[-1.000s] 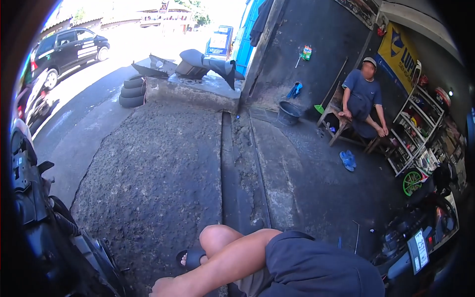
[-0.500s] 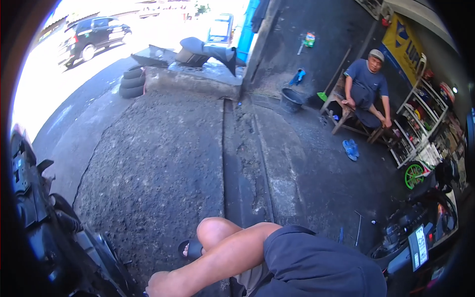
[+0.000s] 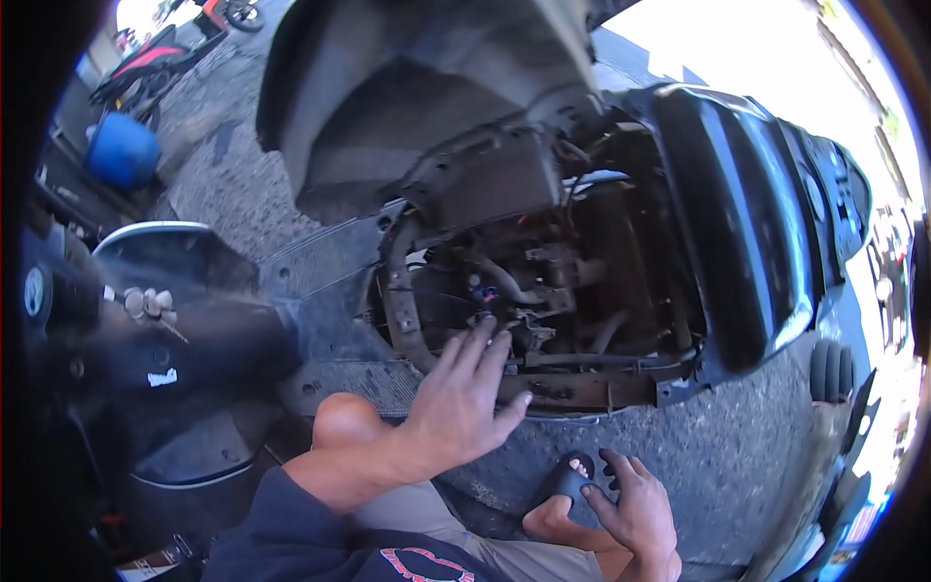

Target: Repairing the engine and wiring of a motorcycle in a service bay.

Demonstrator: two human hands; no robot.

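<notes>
A dark scooter's frame (image 3: 572, 393) lies before me with its engine bay (image 3: 543, 281) uncovered, showing hoses, wires and metal parts. My left hand (image 3: 461, 393) reaches over the near side of this bay, fingers stretched out and thumb apart. Its fingertips are beside a small dark connector (image 3: 482, 294) with coloured wires; whether they touch anything I cannot tell. My right hand (image 3: 638, 512) hangs above my leg, fingers loosely bent and apart, holding nothing visible. Past the bay rises a large dark curved panel (image 3: 417, 97).
The scooter's glossy black rear body (image 3: 747, 233) extends to the right. Keys with a keyring (image 3: 152, 307) hang at its front on the left. A blue drum (image 3: 123, 151) and a red-and-black motorcycle (image 3: 155, 63) stand at far left. Stacked tyres (image 3: 831, 371) are at right.
My view has swung from the yard, with a seated person and a passing car, to the uncovered scooter. Both my hands now show; before, only one arm reached toward the lower left.
</notes>
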